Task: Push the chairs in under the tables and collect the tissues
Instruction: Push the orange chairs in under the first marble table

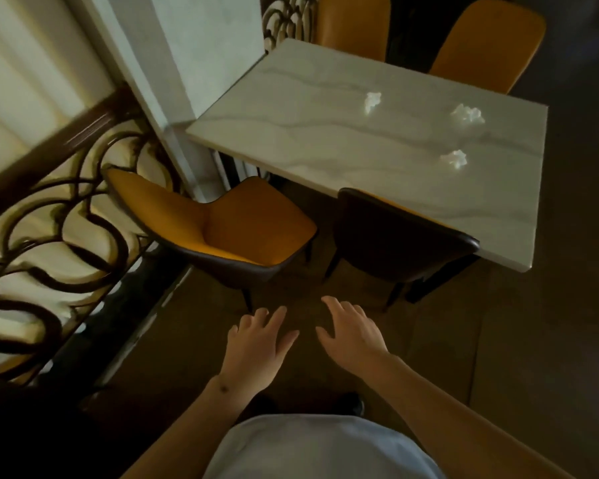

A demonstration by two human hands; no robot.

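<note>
Left hand (pixel 256 340) and right hand (pixel 351 331): released, fingers spread, empty, hovering near pulled-out chair (pixel 222 226); three tissues (pixel 372 102) on table (pixel 325 133).

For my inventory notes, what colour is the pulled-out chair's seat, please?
Mustard orange seat, dark shell; head view.

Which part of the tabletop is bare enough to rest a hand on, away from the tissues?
The table's left half, from the pillar to its near edge, is bare. Three tissues crowd the right half. Both hands are open, over the floor.
</note>
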